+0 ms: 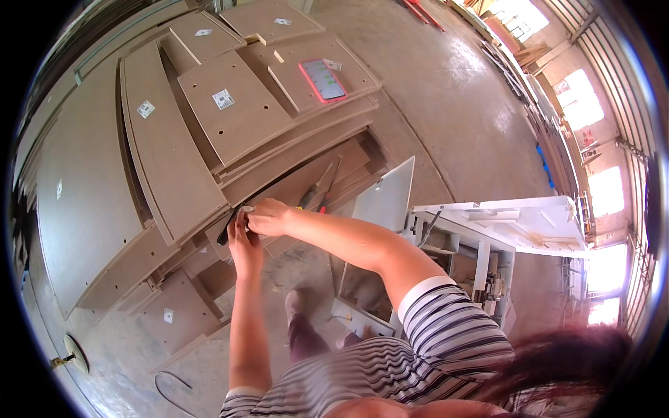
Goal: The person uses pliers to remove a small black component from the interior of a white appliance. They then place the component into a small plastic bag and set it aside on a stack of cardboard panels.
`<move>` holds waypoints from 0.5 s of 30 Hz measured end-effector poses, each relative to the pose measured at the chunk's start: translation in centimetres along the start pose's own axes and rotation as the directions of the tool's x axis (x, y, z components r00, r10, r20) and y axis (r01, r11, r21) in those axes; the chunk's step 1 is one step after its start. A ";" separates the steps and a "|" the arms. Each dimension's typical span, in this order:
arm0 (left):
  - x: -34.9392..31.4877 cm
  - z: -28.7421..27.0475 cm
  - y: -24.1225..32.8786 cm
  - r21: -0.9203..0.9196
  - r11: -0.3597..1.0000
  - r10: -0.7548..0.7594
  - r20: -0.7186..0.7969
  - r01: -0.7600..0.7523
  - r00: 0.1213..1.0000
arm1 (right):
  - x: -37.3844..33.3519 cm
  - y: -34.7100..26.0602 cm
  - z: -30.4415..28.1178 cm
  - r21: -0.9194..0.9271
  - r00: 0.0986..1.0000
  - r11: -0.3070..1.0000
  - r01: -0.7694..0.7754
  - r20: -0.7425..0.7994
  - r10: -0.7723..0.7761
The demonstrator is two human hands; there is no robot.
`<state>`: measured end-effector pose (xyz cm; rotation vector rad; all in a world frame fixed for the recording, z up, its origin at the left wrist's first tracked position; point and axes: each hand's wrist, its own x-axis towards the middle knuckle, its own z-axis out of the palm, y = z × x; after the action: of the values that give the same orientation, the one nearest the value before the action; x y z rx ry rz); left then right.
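Observation:
Both of my hands meet at the near edge of a stack of brown panels. My left hand (245,247) has its fingers closed in a pinch, pointing up toward the edge. From the right, my right hand (270,217) reaches across and touches it, its fingers curled too. Between the fingertips shows a small whitish bit (247,209), too small to name. A dark strip (286,179) runs along the panel edge beside the hands. Just right of them, a tool with a red part (323,204) and one with a dark handle (308,195) lie on a lower board.
Several labelled brown panels (230,115) with drilled holes are stacked ahead and left. A phone in a red-pink case (323,81) lies on top. To the right stands a white cabinet (502,221) with its door open, small items inside. A round-based stand (77,353) is at lower left.

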<state>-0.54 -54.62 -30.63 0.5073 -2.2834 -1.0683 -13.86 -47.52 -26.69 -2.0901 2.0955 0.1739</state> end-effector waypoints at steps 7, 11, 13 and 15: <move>3.9 1.3 -3.6 0.078 0.979 -0.195 0.058 0.190 0.979 | -5.3 1.4 -4.5 0.524 0.617 0.852 -0.003 -0.669 0.414; 7.5 3.7 -4.2 -0.315 0.854 -0.424 0.036 0.413 0.905 | -12.5 -0.3 -7.8 0.829 0.614 -0.503 0.243 0.270 0.742; 7.6 4.5 -3.6 -0.503 0.773 -0.434 0.026 0.387 0.901 | -15.1 -1.0 -6.7 0.667 0.603 -0.633 0.393 0.332 0.725; 7.2 5.1 -2.5 -0.491 0.813 -0.358 0.002 0.312 0.934 | -18.0 -1.9 -6.4 0.609 0.638 -0.676 0.414 0.336 0.693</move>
<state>-9.07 -57.14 -32.92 0.7444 -1.7800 -1.6940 -12.29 -31.22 -16.66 0.2142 1.1449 -2.0225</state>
